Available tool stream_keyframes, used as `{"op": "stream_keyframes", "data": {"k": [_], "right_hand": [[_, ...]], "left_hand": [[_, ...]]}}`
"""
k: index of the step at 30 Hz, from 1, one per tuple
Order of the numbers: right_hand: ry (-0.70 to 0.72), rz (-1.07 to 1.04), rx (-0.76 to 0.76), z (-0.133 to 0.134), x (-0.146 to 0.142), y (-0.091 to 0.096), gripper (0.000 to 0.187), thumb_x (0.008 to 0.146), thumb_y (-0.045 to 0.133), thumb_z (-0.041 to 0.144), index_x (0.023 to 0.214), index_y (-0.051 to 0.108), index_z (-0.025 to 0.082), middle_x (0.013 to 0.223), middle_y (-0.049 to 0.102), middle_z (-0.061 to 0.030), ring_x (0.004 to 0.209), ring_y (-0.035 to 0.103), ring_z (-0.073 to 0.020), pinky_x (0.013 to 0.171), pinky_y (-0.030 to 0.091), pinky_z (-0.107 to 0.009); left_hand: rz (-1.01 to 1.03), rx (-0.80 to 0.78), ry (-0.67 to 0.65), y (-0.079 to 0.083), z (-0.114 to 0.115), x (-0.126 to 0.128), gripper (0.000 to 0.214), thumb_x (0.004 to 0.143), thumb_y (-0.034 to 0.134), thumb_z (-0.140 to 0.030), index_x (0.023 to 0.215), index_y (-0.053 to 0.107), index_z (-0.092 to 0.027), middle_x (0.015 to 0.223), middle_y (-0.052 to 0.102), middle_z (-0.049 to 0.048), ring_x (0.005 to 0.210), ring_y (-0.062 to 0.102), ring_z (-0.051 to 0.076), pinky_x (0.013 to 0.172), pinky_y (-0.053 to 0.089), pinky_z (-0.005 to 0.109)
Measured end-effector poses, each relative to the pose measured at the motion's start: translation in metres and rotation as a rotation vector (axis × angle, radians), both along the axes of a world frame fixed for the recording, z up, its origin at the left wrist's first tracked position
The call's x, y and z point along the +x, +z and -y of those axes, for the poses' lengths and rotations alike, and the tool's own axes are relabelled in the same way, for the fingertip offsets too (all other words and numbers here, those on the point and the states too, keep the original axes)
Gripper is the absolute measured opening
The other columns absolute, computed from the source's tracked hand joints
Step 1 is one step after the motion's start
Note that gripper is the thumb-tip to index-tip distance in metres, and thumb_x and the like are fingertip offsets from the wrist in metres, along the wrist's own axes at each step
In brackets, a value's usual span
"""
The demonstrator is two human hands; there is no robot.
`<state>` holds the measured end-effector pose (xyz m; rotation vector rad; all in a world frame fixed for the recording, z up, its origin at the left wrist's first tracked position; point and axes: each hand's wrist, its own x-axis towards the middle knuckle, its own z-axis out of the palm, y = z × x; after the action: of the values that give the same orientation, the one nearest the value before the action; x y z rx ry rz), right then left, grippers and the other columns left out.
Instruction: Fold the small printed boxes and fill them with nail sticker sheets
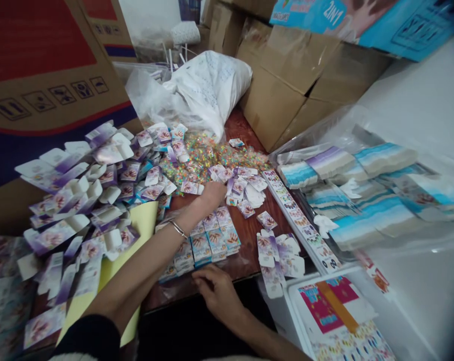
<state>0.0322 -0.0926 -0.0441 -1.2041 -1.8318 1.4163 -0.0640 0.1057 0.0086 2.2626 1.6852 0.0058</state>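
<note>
My left hand [213,194], with a bracelet on its wrist, reaches across the table to a pile of small printed cartons [245,183]. Its fingers point away and are hidden, so whether they grip one cannot be made out. Just below that arm stand stacked closed cartons [214,238] in rows, blue and white with hand pictures. My right hand [216,291] rests at the table's front edge by these stacks, fingers loosely bent, thumb and forefinger apart, with nothing visible between them. Clear packets of colourful small beads [200,153] lie beyond my left hand.
Open-ended purple and white cartons [69,200] heap on the left beside a yellow sheet [146,225]. Flat cartons [277,255] lie at right, near a sticker strip [294,210]. A tray holds bundled cards [377,215]. Large cardboard boxes [283,85] and a white sack [212,75] stand behind.
</note>
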Motion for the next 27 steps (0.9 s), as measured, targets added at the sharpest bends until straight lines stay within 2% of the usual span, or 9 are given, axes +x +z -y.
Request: {"op": "stream_keyframes", "data": {"k": [4, 7, 9, 11, 13, 16, 19, 23, 27], "right_hand": [[0.312, 0.067, 0.003, -0.002, 0.006, 0.01, 0.024, 0.081, 0.048, 0.013, 0.091, 0.069, 0.018, 0.085, 0.069, -0.0054, 0.079, 0.063, -0.0156, 0.074, 0.047, -0.025], [0.527, 0.132, 0.044, -0.006, 0.022, 0.021, 0.025, 0.082, 0.047, 0.012, 0.095, 0.068, 0.018, 0.084, 0.07, -0.0036, 0.076, 0.064, -0.0135, 0.072, 0.047, -0.023], [0.534, 0.199, 0.129, -0.009, 0.037, 0.024, 0.025, 0.085, 0.046, 0.015, 0.099, 0.066, 0.018, 0.088, 0.069, -0.0039, 0.08, 0.063, -0.0137, 0.076, 0.047, -0.024], [0.484, 0.262, 0.235, -0.011, 0.051, 0.023, 0.026, 0.087, 0.044, 0.016, 0.103, 0.064, 0.018, 0.095, 0.067, -0.0055, 0.087, 0.062, -0.0149, 0.08, 0.047, -0.026], [0.445, 0.308, 0.341, -0.012, 0.062, 0.018, 0.026, 0.087, 0.043, 0.014, 0.104, 0.062, 0.017, 0.1, 0.065, -0.0073, 0.091, 0.06, -0.0162, 0.082, 0.047, -0.028], [0.45, 0.349, 0.435, -0.012, 0.069, 0.01, 0.026, 0.086, 0.043, 0.011, 0.102, 0.062, 0.016, 0.099, 0.065, -0.0073, 0.091, 0.06, -0.0165, 0.083, 0.048, -0.029], [0.451, 0.356, 0.525, -0.012, 0.064, 0.008, 0.027, 0.085, 0.043, 0.008, 0.104, 0.06, 0.015, 0.098, 0.065, -0.0071, 0.09, 0.061, -0.0162, 0.081, 0.049, -0.028], [0.473, 0.464, 0.734, -0.011, 0.045, 0.004, 0.029, 0.084, 0.043, 0.006, 0.108, 0.058, 0.013, 0.085, 0.066, -0.0071, 0.073, 0.063, -0.0168, 0.065, 0.05, -0.027], [0.442, 0.577, 0.952, -0.01, 0.029, -0.008, 0.025, 0.084, 0.046, 0.009, 0.107, 0.059, 0.009, 0.069, 0.063, -0.0054, 0.058, 0.059, -0.0164, 0.05, 0.043, -0.026]], "left_hand": [[0.024, 0.002, -0.111, 0.004, 0.016, -0.003, 0.016, 0.084, 0.051, -0.017, 0.093, 0.062, -0.01, 0.096, 0.065, 0.0112, 0.098, 0.059, 0.023, 0.086, 0.045, 0.041], [0.105, 0.054, -0.156, 0.018, 0.042, -0.02, 0.03, 0.085, 0.045, -0.012, 0.114, 0.055, -0.015, 0.113, 0.061, 0.0097, 0.108, 0.054, 0.021, 0.09, 0.043, 0.034], [0.18, 0.122, -0.134, 0.03, 0.072, -0.037, 0.037, 0.089, 0.037, -0.014, 0.124, 0.045, -0.016, 0.123, 0.055, 0.0087, 0.114, 0.05, 0.018, 0.095, 0.04, 0.031], [0.412, 0.265, -0.093, 0.038, 0.112, -0.053, 0.032, 0.091, 0.037, -0.02, 0.12, 0.05, -0.018, 0.119, 0.058, 0.0065, 0.111, 0.053, 0.016, 0.093, 0.042, 0.029], [0.518, 0.286, -0.009, 0.037, 0.158, -0.066, 0.026, 0.089, 0.042, -0.025, 0.112, 0.055, -0.02, 0.109, 0.064, 0.0034, 0.102, 0.058, 0.014, 0.089, 0.045, 0.027], [0.492, 0.19, 0.04, 0.012, 0.223, -0.072, 0.019, 0.088, 0.045, -0.023, 0.097, 0.061, -0.022, 0.089, 0.069, -0.0006, 0.083, 0.063, 0.012, 0.074, 0.051, 0.023], [0.38, 0.271, 0.072, -0.026, 0.266, -0.068, 0.022, 0.089, 0.042, -0.021, 0.098, 0.062, -0.02, 0.095, 0.068, 0.0023, 0.087, 0.064, 0.016, 0.077, 0.053, 0.029], [0.275, 0.398, 0.177, -0.06, 0.284, -0.058, 0.028, 0.089, 0.039, -0.019, 0.108, 0.058, -0.015, 0.106, 0.065, 0.0092, 0.094, 0.062, 0.019, 0.081, 0.054, 0.033], [0.305, 0.412, 0.228, -0.065, 0.279, -0.051, 0.027, 0.088, 0.039, -0.016, 0.108, 0.058, -0.013, 0.105, 0.065, 0.0104, 0.095, 0.062, 0.019, 0.081, 0.054, 0.033]]}}
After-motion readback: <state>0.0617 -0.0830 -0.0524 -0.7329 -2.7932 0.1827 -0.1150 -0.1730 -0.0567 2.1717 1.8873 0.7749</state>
